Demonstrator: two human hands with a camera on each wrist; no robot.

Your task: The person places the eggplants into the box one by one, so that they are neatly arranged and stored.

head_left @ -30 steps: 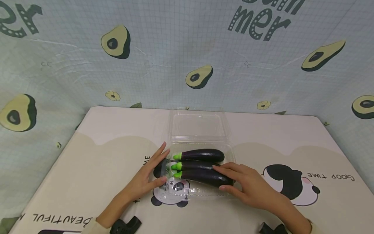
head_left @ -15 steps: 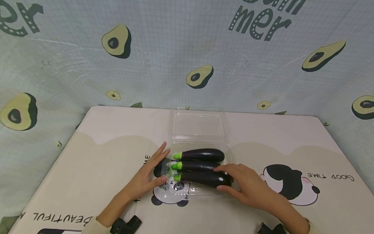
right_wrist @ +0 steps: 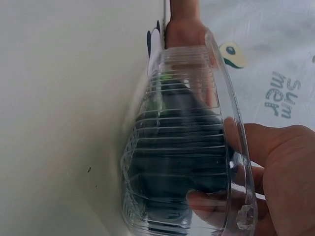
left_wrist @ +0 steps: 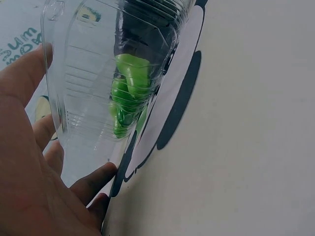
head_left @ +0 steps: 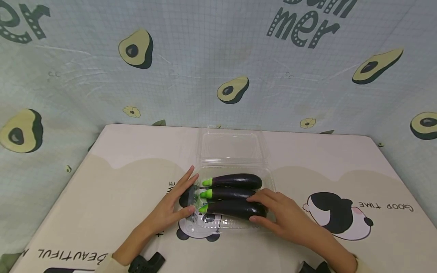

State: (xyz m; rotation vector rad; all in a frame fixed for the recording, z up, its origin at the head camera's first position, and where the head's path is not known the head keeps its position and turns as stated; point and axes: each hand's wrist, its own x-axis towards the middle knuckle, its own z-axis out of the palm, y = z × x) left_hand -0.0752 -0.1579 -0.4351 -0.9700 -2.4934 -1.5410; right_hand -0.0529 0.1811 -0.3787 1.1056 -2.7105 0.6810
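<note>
Your right hand has its fingers curled over the blunt end of the nearest eggplant, which lies low in the centre of the head view inside the clear plastic clamshell box. Your left hand lies flat and relaxed, straight fingers against the box's left wall, grasping nothing.

Judge the eggplant as light and rigid: its glossy dark purple skin and flat bright green cap look like moulded plastic, so it should neither bruise nor bend. That sheen suggests a slippery surface, and the long shape tapers toward the cap. A grip around the thick rounded end, where your fingers already sit, or at mid-length, should hold better than the narrow cap end.

Two more eggplants lie parallel just behind it, touching or nearly so, all three caps pointing to the left of the frame.

The box is thin, transparent and ribbed along its walls, as the right wrist view shows. It probably flexes and slides easily, so a bracing palm at the side helps. Its hinged lid lies open toward the top of the frame.

The table is covered with a smooth, matte printed mat with pandas and lettering.
</note>
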